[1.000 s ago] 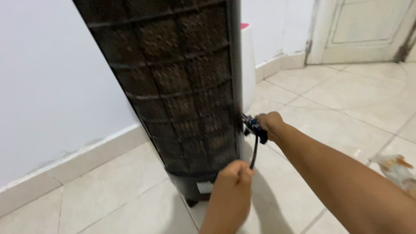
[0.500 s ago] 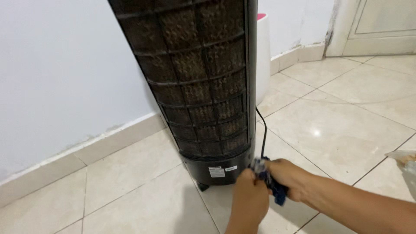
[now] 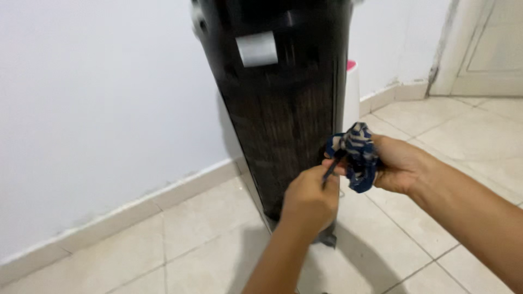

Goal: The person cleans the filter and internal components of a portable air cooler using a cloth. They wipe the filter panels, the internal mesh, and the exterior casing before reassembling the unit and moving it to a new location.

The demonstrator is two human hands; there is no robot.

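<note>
— Where is the tower cooler (image 3: 278,103) standing?
— Centre of the frame, against the wall (image 3: 98,109) at left.
— And the hands?
— Lower centre, before it: left hand (image 3: 309,202) just left of the right hand (image 3: 400,163), cloth (image 3: 354,155) and cord (image 3: 331,167) sitting between them.

The cloth (image 3: 357,158) in my right hand (image 3: 400,163) is dark blue with white patches. The cord (image 3: 330,170) pinched in my left hand (image 3: 310,198) is black. The tall cooler (image 3: 283,109) is black with a brownish mesh and a pale grey label. The wall (image 3: 98,109) is white, the floor tiles (image 3: 207,239) cream.
</note>
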